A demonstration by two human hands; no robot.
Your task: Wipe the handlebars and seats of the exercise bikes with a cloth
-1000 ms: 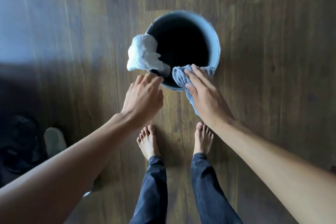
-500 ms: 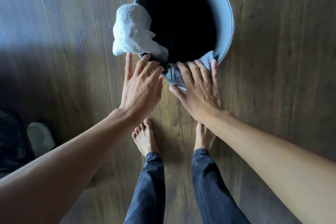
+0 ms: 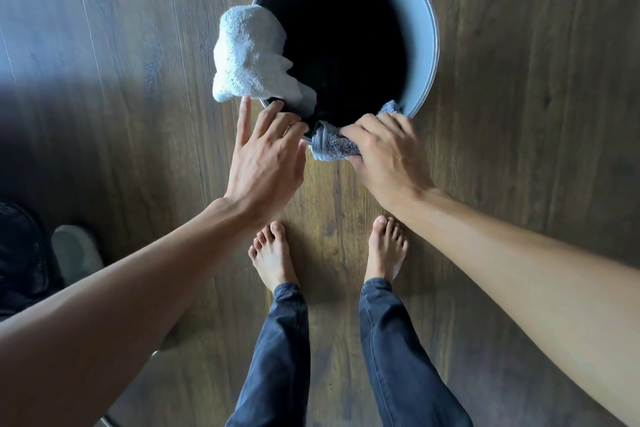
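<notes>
- The grey cloth [image 3: 334,146] is a ribbed, knitted-looking rag, bunched and creased, draped over the near rim of the bucket [image 3: 420,45] just below the centre of the frame. One corner shows further right along the rim; the rest is gripped in the right hand [image 3: 388,156].
- The white cloth [image 3: 254,59] is a thick, fluffy towel, crumpled, hanging over the bucket's left rim, upper centre-left, partly inside.

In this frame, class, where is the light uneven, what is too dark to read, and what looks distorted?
Head view: a pale light patch on the floor upper left; the bucket interior is black, its contents unreadable; the wide lens stretches the forearms at the bottom corners.
</notes>
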